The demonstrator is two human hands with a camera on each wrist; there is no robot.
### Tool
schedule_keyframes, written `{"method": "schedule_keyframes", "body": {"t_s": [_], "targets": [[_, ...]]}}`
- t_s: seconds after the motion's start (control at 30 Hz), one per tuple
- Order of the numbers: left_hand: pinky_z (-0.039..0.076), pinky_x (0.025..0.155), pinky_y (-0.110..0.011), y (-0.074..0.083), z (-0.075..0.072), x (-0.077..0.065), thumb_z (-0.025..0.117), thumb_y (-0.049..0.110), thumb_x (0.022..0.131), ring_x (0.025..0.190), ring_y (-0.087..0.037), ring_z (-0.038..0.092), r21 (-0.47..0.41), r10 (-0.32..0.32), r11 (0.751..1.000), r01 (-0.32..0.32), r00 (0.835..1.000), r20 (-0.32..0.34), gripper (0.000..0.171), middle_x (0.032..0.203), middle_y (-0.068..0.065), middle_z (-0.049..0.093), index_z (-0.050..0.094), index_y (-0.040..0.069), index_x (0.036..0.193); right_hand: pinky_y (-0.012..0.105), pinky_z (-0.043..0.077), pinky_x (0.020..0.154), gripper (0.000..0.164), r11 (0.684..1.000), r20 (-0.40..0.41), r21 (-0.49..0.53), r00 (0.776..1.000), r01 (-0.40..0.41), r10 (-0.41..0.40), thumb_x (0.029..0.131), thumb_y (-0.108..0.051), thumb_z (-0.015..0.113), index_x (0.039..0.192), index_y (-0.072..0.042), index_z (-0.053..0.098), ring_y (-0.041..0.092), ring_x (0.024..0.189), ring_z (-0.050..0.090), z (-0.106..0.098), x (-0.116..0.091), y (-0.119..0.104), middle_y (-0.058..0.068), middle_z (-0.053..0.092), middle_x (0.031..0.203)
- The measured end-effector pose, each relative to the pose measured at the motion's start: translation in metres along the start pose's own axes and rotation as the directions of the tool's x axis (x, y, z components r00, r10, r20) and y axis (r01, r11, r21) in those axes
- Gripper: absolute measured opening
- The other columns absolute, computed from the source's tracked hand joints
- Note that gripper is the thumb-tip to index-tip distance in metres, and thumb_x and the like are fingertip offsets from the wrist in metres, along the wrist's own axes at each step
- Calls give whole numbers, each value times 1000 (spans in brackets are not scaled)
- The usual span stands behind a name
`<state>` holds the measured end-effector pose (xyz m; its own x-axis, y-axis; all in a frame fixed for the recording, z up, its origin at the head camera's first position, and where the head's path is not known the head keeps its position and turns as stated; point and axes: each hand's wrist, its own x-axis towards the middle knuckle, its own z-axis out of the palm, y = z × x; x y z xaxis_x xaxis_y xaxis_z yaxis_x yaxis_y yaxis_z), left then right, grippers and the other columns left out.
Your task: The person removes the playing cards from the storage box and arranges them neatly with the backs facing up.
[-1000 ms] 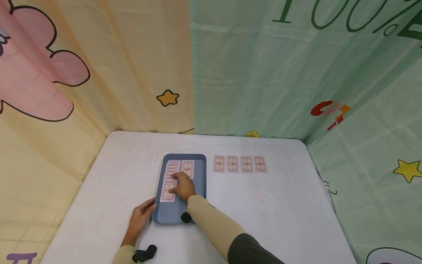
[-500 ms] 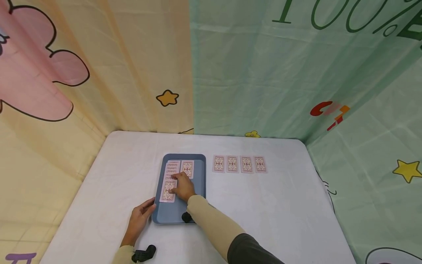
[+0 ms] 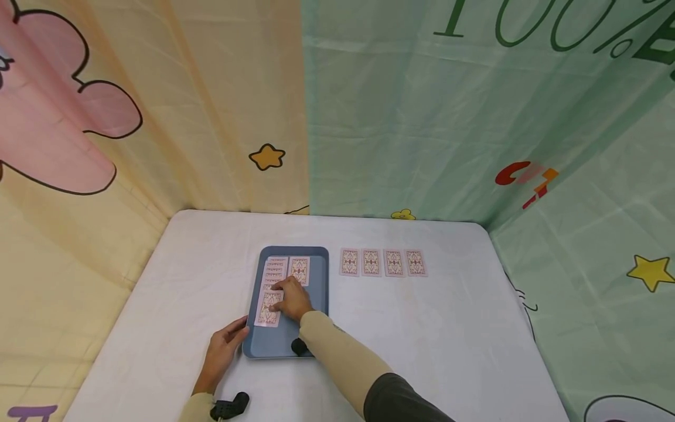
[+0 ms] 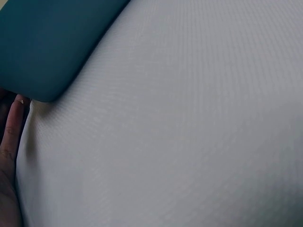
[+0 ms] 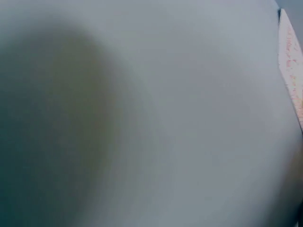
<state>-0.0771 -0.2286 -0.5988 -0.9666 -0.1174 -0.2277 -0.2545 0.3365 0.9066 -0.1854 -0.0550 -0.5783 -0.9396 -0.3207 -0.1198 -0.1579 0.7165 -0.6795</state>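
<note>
A blue-grey tray (image 3: pixel 287 346) lies on the white table, holding playing cards face down. Its left column (image 3: pixel 274 271) is a row of overlapping cards, and one separate card (image 3: pixel 299 269) lies beside the top. My right hand (image 3: pixel 295 298) reaches over the tray, with curved thumb and forefinger on the nearest playing card (image 3: pixel 268 319) of that column and hiding part of it. At the tray's left edge my left hand (image 3: pixel 221 349) rests with its fingertips against the side. The left wrist view catches one straight finger (image 4: pixel 13 125) by the tray corner (image 4: pixel 47 90).
Several more playing cards (image 3: pixel 371 262) lie face down in a spaced row on the table, right of the tray. Printed curtains (image 3: pixel 395 117) stand behind the table (image 3: pixel 422 340) and at both sides. A black wrist camera (image 3: pixel 229 405) sits by the left sleeve.
The nearest card of the left column has slid slightly toward me under my right hand's fingers. My left hand and the tray have stayed in place.
</note>
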Motion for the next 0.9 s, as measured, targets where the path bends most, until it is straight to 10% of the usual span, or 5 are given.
{"method": "schedule_keyframes", "body": {"t_s": [0.2,0.47,0.9], "targets": [[42,92,-13,0,1,-1,56,23,99,124,-30,52,8,5,1000,-6,1000,2,48,138,-23,51,50,-6,136,26,45,90,39,1000,1,9,1000,-2,2,73,-21,85,107,-16,68,9,91,50,-1,-2,0,-6,50,100],[39,87,-7,0,1,0,58,25,98,104,12,48,-2,28,1000,-28,1000,-7,49,137,-22,52,51,-6,135,24,46,84,37,998,-25,31,999,48,-48,73,-21,85,102,-18,61,7,89,52,-3,-4,0,-8,55,98],[38,86,-5,2,-1,-1,56,23,99,127,-33,47,8,-3,1000,2,1000,2,48,140,-23,49,48,-5,137,18,42,61,13,899,-79,403,985,171,-152,89,-3,67,101,-2,70,3,64,45,-15,-10,19,4,66,87]]}}
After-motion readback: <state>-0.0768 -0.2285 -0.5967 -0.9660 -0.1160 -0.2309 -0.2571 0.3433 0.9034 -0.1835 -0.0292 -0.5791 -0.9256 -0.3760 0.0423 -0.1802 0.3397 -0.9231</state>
